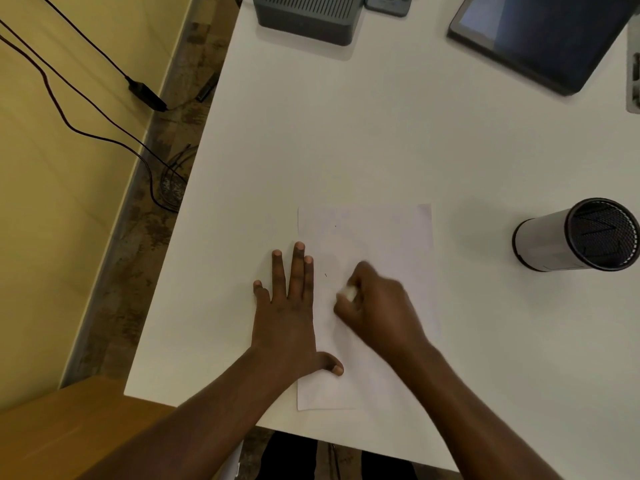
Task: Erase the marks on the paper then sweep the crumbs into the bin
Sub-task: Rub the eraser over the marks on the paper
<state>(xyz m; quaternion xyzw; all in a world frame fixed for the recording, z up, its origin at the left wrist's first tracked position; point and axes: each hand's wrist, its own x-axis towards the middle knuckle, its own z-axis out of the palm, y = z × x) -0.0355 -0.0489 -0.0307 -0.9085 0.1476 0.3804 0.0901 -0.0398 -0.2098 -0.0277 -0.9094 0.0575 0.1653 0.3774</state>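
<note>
A white sheet of paper [374,237] lies on the white table [346,133] near its front edge. My left hand [289,313] lies flat with fingers spread on the paper's left edge, holding it down. My right hand [377,306] is closed around a small white eraser [349,292], which touches the paper's middle; the hand is blurred. A tiny dark speck [326,275] lies on the paper just left of the eraser. A grey cylindrical bin [554,240] with a black mesh inside stands at the right, apart from the paper.
A dark grey box [304,19] with a slatted top and a dark tablet [540,36] sit at the table's far edge. Left of the table, black cables [86,98] run over a yellow wall and floor. A wooden surface [69,427] adjoins the near left corner.
</note>
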